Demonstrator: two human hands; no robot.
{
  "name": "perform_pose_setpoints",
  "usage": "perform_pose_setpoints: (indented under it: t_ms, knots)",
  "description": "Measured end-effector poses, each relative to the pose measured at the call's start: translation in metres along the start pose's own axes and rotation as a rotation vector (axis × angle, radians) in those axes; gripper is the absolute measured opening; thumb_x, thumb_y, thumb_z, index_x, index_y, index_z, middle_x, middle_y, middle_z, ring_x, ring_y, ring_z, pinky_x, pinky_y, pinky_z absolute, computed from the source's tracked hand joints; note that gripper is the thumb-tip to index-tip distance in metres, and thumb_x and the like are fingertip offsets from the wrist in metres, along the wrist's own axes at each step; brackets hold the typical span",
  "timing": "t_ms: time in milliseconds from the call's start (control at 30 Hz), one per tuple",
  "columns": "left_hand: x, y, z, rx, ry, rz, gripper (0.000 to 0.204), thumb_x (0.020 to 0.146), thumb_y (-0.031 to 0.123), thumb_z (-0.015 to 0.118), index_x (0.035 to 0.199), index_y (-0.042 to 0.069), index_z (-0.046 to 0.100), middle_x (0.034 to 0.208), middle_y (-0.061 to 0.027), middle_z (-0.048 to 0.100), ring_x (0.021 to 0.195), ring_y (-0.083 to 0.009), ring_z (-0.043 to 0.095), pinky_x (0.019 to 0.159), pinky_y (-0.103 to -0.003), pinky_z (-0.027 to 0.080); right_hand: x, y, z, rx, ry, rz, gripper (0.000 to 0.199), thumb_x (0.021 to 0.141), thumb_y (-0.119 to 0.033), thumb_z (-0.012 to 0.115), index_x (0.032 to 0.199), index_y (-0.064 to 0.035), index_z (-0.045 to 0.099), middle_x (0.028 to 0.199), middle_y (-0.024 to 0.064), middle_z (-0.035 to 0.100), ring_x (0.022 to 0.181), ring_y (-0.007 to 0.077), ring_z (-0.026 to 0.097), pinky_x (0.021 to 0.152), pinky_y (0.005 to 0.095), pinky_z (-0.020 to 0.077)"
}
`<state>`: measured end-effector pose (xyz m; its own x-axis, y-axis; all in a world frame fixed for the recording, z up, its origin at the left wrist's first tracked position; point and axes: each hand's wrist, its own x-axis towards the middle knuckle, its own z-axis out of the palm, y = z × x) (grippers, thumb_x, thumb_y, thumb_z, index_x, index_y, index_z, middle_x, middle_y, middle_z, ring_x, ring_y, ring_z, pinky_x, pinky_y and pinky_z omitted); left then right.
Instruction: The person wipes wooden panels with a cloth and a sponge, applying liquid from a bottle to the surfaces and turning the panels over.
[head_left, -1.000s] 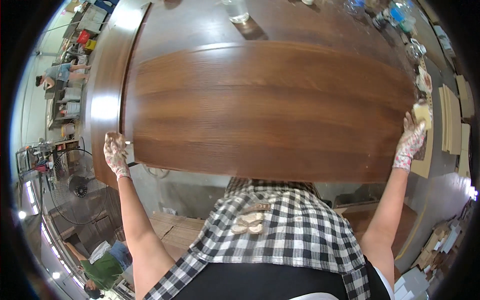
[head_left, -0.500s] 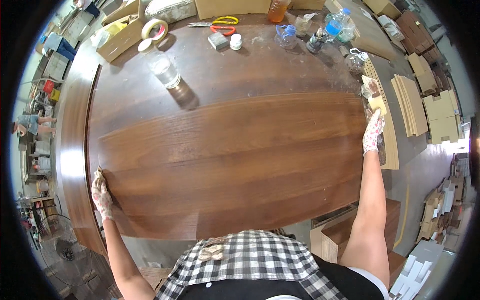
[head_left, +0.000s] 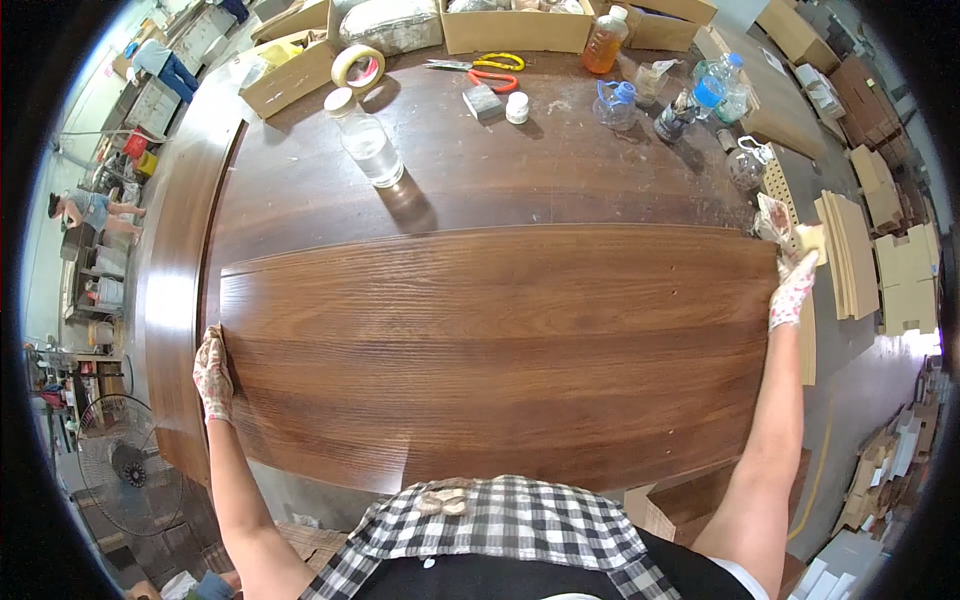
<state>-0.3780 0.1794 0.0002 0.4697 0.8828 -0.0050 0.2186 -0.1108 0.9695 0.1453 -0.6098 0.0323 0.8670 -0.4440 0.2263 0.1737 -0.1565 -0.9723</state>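
Observation:
A wide brown wooden panel (head_left: 490, 340) with dark grain lies across in front of me, its near edge close to my body. My left hand (head_left: 212, 380), in a pink-spotted white glove with stained fingertips, is closed on the panel's left end. At the far right corner, my right hand (head_left: 793, 292), gloved alike, is closed around a pale yellow sponge (head_left: 811, 242) and touches the panel's right edge. Part of its grip is hidden.
Beyond the panel, a clear bottle (head_left: 370, 148) stands on the dark worktable (head_left: 480, 195). Scissors (head_left: 490, 68), a tape roll (head_left: 358, 68), a grey block (head_left: 483, 101) and several bottles lie farther back. Left stands a fan (head_left: 130, 465); at right are stacked boards (head_left: 846, 255).
My view has turned, so the scene sits farther right and mostly lower. The panel looks slightly closer, its grain shows more sharply, and its near right edge now covers a box opening.

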Motion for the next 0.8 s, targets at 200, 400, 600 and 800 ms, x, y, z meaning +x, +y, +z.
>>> perform_pose_setpoints:
  t_ms: [200, 400, 600, 800]
  knots:
    - [0.032, 0.007, -0.035, -0.005, -0.008, -0.156, 0.042, 0.094, 0.019, 0.058, 0.13, -0.001, 0.051, 0.129, -0.0101, 0.056, 0.118, -0.0154, 0.052, 0.103, -0.027, 0.036, 0.028, -0.072, -0.012, 0.153, -0.051, 0.147, 0.064, 0.098, -0.052, 0.029, 0.14, -0.0038, 0.031, 0.123, 0.0228, 0.054, 0.114, 0.0314, 0.052, 0.106, 0.0402, 0.0368]
    - [-0.002, 0.104, -0.109, -0.015, 0.125, -0.253, 0.047, 0.091, 0.038, 0.061, 0.122, 0.002, 0.056, 0.108, -0.0043, 0.061, 0.097, -0.0157, 0.055, 0.087, -0.029, 0.047, 0.038, -0.168, -0.005, 0.311, 0.096, -0.099, 0.054, 0.099, -0.042, 0.033, 0.14, -0.0059, 0.033, 0.133, 0.0161, 0.046, 0.122, 0.025, 0.047, 0.106, 0.0393, 0.0337]
    - [0.014, 0.156, -0.079, -0.396, 0.052, 0.127, 0.044, 0.098, 0.022, 0.044, 0.138, 0.005, 0.039, 0.136, -0.0111, 0.046, 0.12, -0.0251, 0.046, 0.105, -0.042, 0.033, 0.169, -0.17, -0.104, -0.744, 0.079, -0.569, 0.053, 0.091, -0.046, 0.048, 0.127, -0.0065, 0.049, 0.114, 0.0095, 0.059, 0.101, 0.0219, 0.057, 0.085, 0.0365, 0.047]
    - [0.003, 0.071, -0.064, 0.145, 0.189, 0.143, 0.036, 0.091, 0.021, 0.051, 0.122, 0.002, 0.05, 0.122, -0.0179, 0.052, 0.105, -0.0292, 0.054, 0.088, -0.042, 0.047, 0.12, -0.075, -0.168, -2.499, 0.207, -0.699, 0.039, 0.088, -0.037, 0.058, 0.114, -0.0077, 0.058, 0.103, 0.0037, 0.062, 0.094, 0.0194, 0.06, 0.075, 0.0358, 0.0496]
